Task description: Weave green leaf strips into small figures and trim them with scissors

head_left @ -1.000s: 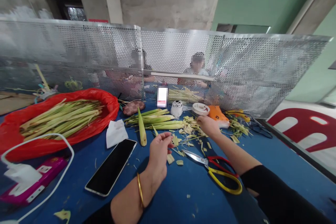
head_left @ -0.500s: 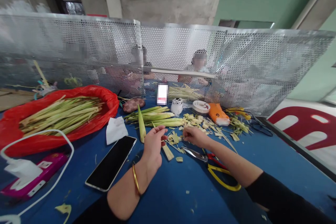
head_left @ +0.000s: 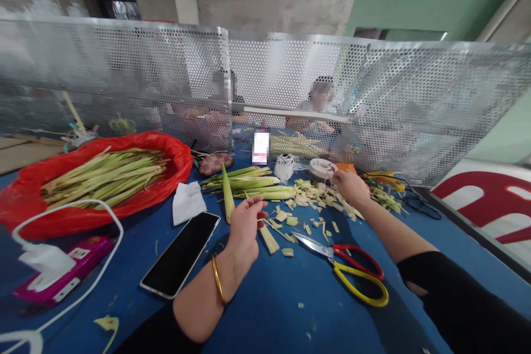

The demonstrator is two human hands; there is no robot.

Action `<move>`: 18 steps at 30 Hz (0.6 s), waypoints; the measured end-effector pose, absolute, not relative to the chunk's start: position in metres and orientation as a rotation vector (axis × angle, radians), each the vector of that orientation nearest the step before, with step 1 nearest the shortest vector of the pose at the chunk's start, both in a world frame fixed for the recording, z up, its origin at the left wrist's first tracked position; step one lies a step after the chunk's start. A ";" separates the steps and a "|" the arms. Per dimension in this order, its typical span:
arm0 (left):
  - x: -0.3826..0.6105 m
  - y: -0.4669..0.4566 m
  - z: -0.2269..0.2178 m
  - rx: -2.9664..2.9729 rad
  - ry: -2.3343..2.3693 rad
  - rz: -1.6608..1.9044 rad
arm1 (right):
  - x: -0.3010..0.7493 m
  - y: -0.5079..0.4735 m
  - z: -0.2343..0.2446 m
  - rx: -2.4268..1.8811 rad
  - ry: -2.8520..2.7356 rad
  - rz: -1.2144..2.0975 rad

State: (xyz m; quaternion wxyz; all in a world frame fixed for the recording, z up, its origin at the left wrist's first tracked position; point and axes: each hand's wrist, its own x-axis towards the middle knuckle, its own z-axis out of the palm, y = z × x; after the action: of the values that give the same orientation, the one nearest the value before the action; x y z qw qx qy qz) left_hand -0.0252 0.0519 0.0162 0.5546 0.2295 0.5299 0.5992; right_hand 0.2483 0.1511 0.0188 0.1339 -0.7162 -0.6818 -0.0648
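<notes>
My left hand (head_left: 248, 225), a gold bangle at its wrist, is over the table with fingers curled together around a pale green leaf (head_left: 269, 239), whose broad cut end sticks out below them. Beside it is a pointed green leaf (head_left: 228, 196). My right hand (head_left: 352, 187) reaches out past the leaf scraps (head_left: 309, 194), thumb and fingers pinched close to a white tape roll (head_left: 322, 169); what they pinch is too small to make out. Scissors (head_left: 332, 254) with one red and one yellow handle lie partly open between my arms. A bundle of green stalks (head_left: 253, 182) is behind my left hand.
At left are a red bag (head_left: 178, 163) of long stalks, a black-screened phone (head_left: 180, 254), white paper (head_left: 188, 203) and a magenta power strip (head_left: 66, 271) with a cable. A cone of white thread (head_left: 284, 167) stands before a perforated metal screen (head_left: 286, 77); people sit beyond it.
My right hand has moved away from the scraps beside my left hand, forward and right to the tape roll, uncovering the scissors. My left hand has stayed nearly in place. The view has shifted slightly.
</notes>
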 end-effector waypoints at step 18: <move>-0.025 0.057 0.010 0.652 1.242 1.299 | 0.157 0.128 -0.013 -1.670 -2.362 0.064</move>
State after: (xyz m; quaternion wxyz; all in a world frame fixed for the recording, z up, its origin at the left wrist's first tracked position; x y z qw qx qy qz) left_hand -0.0253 0.0565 0.0100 0.5771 0.2784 0.5306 0.5549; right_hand 0.1567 0.1275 -0.0126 0.1237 -0.5728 -0.8100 0.0219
